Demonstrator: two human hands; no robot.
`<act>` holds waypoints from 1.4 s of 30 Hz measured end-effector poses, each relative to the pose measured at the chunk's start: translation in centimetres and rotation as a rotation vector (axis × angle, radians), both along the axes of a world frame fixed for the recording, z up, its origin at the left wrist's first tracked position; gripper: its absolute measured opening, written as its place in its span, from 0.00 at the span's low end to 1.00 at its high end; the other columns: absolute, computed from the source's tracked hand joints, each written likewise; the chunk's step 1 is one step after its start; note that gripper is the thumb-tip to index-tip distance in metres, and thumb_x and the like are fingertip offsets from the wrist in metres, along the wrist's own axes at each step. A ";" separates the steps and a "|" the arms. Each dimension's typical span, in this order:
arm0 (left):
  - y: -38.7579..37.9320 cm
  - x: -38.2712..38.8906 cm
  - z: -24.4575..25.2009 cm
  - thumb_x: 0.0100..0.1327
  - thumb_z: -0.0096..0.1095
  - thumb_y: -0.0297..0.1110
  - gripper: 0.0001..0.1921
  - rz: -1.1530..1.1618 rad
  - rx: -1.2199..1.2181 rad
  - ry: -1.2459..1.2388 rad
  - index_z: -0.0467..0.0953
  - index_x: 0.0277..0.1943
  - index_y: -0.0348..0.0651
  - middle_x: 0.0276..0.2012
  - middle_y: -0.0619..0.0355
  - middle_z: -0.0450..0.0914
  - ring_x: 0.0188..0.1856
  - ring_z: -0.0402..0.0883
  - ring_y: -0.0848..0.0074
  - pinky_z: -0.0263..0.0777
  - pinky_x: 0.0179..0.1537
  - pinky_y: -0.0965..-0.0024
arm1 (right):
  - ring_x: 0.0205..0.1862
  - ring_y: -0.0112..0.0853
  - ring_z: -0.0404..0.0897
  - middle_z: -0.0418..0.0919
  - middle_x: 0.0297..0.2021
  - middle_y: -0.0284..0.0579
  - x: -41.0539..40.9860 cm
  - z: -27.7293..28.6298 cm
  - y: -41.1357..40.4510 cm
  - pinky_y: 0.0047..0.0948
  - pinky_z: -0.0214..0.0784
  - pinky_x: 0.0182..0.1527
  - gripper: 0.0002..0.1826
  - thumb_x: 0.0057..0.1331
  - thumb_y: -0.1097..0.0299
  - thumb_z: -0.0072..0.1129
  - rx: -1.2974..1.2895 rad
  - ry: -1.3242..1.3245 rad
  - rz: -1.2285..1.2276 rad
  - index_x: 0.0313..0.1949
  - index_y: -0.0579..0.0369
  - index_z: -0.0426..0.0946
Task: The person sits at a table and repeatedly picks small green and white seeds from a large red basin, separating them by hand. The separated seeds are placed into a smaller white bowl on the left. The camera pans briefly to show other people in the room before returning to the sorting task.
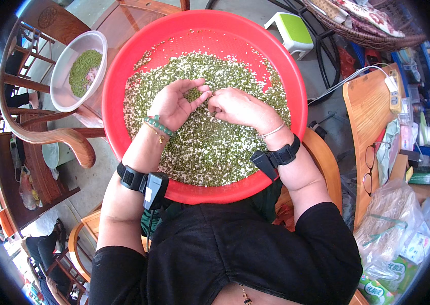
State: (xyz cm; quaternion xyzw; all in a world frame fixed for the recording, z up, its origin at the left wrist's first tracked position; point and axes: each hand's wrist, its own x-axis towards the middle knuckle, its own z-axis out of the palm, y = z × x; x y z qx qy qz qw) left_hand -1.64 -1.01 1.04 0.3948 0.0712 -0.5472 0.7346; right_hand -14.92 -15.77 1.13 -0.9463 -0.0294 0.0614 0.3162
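Observation:
A large round red plastic tray (199, 194) lies before me, bearing a wide layer of mixed green beans and white grains (215, 152). My left hand (178, 101) is cupped palm up above the layer, with a small heap of green beans (192, 94) in its fingers. Close to its fingertips, my right hand (239, 106) is palm down with the fingers bent together; whether it pinches anything is hidden. Left of the tray, a white translucent bowl (58, 85) holds green beans and something pinkish.
A carved wooden armchair (47, 133) stands at the left, the bowl on its seat. A green and white stool (295, 30) and wicker basket (375, 36) are at the upper right. A wooden board (356, 114) bears eyeglasses (368, 179) and a power strip (394, 97). Other people are partly visible at far left.

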 end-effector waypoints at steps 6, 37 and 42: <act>0.1 0.1 -0.4 0.71 0.41 0.27 0.16 -0.009 -0.016 0.006 0.68 0.51 0.19 0.48 0.40 0.77 0.51 0.78 0.56 0.74 0.59 0.58 | 0.37 0.45 0.80 0.78 0.29 0.50 0.1 -0.6 -0.1 0.41 0.73 0.42 0.04 0.54 0.74 0.59 -0.003 -0.007 0.015 0.30 0.58 0.78; -0.1 -0.6 -0.7 0.69 0.45 0.26 0.12 -0.035 -0.034 0.065 0.71 0.45 0.22 0.47 0.42 0.74 0.49 0.78 0.57 0.77 0.55 0.58 | 0.30 0.27 0.80 0.79 0.29 0.41 0.9 2.2 0.3 0.27 0.73 0.33 0.07 0.62 0.76 0.60 0.314 -0.538 -0.281 0.41 0.59 0.81; -0.1 0.0 -0.3 0.71 0.43 0.27 0.13 -0.027 -0.028 -0.001 0.68 0.48 0.23 0.50 0.39 0.76 0.53 0.77 0.54 0.73 0.60 0.55 | 0.29 0.29 0.79 0.78 0.28 0.41 0.3 1.4 -1.9 0.30 0.72 0.32 0.06 0.60 0.74 0.62 0.092 -0.398 -0.358 0.38 0.57 0.79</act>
